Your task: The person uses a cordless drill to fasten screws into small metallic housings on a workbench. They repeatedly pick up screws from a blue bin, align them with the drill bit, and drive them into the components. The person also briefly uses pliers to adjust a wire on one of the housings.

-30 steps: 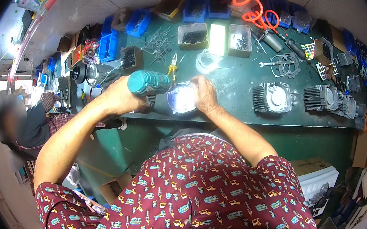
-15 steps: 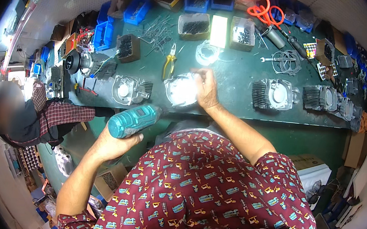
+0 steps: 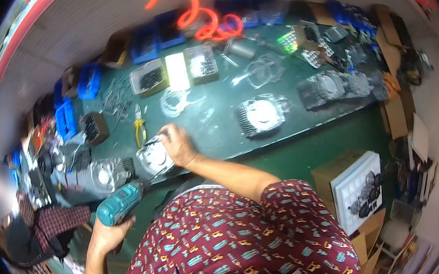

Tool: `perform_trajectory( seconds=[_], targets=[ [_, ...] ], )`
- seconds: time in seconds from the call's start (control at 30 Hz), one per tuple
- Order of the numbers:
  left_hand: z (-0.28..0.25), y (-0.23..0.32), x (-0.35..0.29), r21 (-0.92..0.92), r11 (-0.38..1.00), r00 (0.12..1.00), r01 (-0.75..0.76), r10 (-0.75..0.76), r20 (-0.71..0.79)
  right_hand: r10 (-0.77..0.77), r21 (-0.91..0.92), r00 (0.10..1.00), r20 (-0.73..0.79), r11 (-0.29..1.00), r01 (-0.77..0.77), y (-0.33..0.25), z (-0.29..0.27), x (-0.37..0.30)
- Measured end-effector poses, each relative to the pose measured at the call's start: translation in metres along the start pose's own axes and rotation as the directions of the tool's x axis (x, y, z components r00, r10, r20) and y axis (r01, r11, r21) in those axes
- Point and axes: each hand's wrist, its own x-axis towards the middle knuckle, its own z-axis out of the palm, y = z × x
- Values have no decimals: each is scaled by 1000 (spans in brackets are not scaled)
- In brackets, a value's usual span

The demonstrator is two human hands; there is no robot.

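My left hand (image 3: 108, 235) is wrapped round the handle of a teal cordless drill (image 3: 119, 204). Its black nose and thin bit point up at the near edge of a silver finned metal casting (image 3: 154, 157); whether the bit touches it I cannot tell. On the casting's far right side, the bent fingers of my right hand (image 3: 177, 145) grip it against the green bench. Yellow-handled pliers (image 3: 140, 130) lie just beyond the casting. To its left sits a similar casting (image 3: 105, 174), and another casting (image 3: 261, 115) stands farther right.
Bins of small parts, such as a clear box of black screws (image 3: 148, 78), line the back of the green bench (image 3: 215, 131). An orange coiled hose (image 3: 194, 10) hangs over them. A co-worker's checked sleeve (image 3: 61, 221) is at lower left. A white tray (image 3: 351, 200) stands below the bench, right.
The view has turned, so the bench slants and things shift leftward. The drill's nose has come nearer the casting's near edge. My right hand remains on the casting.
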Motion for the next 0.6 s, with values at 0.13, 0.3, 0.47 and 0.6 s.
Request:
perform_trajectory(
  seconds=[0.13, 0.3, 0.47, 0.6],
  targets=[
    [-9, 15, 6, 38, 991, 991, -131, 130, 41, -3, -38, 1000, 22, 999, 4, 2, -3, -1],
    [-22, 37, -7, -41, 999, 999, -27, 26, -32, 18, 129, 997, -72, 992, -8, 5, -16, 5],
    [-15, 58, 8, -154, 988, 996, 32, -45, -81, 302, 474, 952, -51, 846, -244, 13, -47, 6],
    [6, 70, 22, -167, 986, 997, 2, -14, -74, 456, 719, 883, 113, 576, -390, 10, -101, -13]
  ],
)
